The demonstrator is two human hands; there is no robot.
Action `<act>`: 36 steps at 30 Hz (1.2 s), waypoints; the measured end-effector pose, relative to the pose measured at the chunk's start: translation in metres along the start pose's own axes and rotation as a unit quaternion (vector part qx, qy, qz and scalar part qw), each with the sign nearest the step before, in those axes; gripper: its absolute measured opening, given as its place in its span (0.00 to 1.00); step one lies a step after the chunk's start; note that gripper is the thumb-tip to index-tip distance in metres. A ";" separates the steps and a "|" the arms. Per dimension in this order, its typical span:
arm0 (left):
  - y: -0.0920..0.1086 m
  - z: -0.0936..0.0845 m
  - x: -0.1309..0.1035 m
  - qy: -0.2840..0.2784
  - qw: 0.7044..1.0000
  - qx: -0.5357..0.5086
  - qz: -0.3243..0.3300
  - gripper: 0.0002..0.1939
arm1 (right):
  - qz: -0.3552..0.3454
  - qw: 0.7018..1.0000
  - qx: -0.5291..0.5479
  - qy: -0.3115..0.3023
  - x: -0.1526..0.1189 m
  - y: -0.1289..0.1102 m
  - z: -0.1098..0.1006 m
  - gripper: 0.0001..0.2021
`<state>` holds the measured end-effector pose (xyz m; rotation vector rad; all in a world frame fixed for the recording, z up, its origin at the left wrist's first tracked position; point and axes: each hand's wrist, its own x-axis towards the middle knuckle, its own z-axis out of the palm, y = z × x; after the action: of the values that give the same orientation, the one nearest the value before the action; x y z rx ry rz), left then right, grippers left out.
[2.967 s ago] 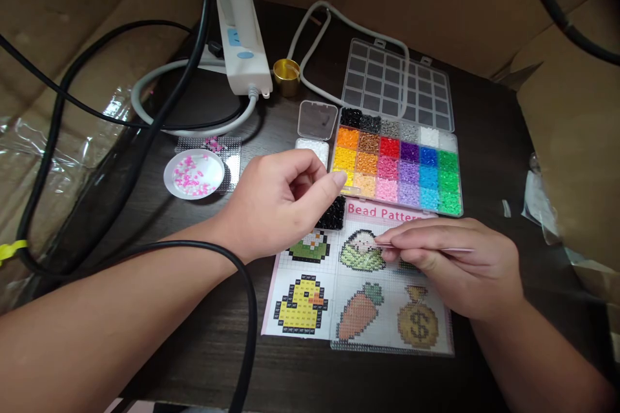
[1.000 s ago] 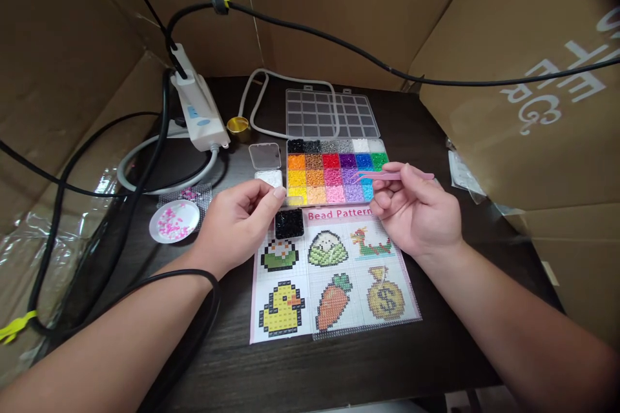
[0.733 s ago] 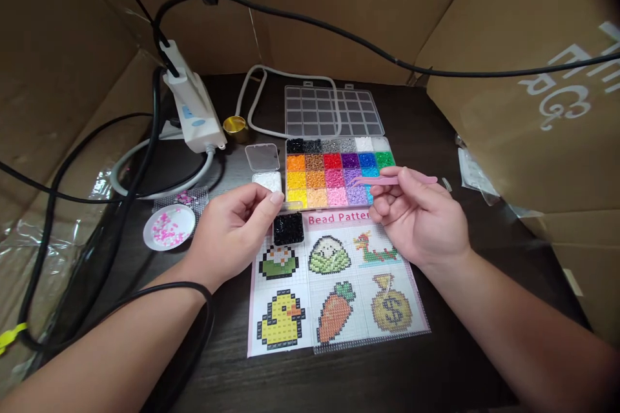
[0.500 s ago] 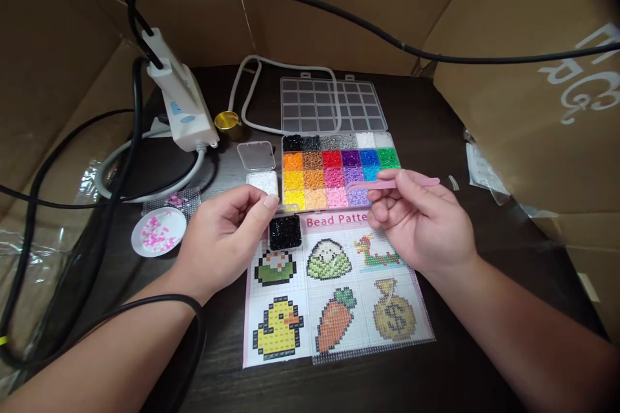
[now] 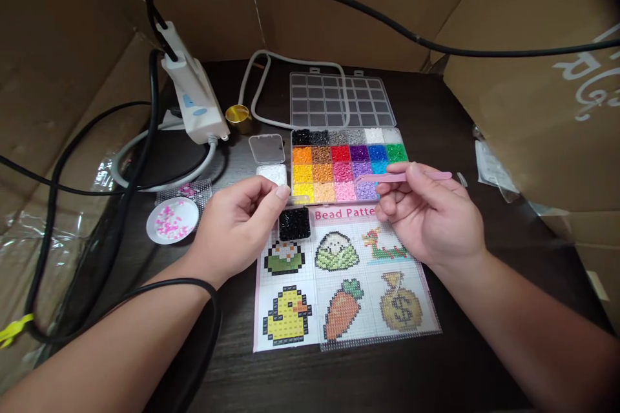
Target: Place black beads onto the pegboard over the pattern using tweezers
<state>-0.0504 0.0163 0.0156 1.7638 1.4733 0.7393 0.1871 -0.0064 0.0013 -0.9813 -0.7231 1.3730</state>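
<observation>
While cardboard walls close in left, back and right, dark tabletop stretches along the near side of a bead-pattern sheet. The right hand pinches pink tweezers, their tips over lilac beads in a compartmented box of many colours. Thumb and forefinger of the left hand come together beside a small case of black beads; I cannot tell whether they grip the clear plastic edge there. Farther left, a shallow dish holds pink and white beads.

2 bare forearms taper to slim wrists and bare fingers.
</observation>
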 end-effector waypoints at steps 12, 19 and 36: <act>0.000 0.000 -0.001 0.004 1.000 0.002 -0.005 0.18 | -0.173 0.939 -0.295 -0.044 -0.024 0.007 0.008 0.07; -0.005 0.002 -0.001 0.006 1.000 -0.007 -0.013 0.19 | -0.257 0.886 -0.387 -0.001 -0.024 0.009 0.019 0.07; -0.006 0.002 -0.003 -0.007 0.999 -0.030 0.009 0.20 | -0.259 0.880 -0.370 -0.148 -0.026 0.017 0.028 0.10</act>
<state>-0.0533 0.0142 0.0095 1.7357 1.4131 0.7713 0.1517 -0.0293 0.0018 -1.0458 -1.6910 0.7605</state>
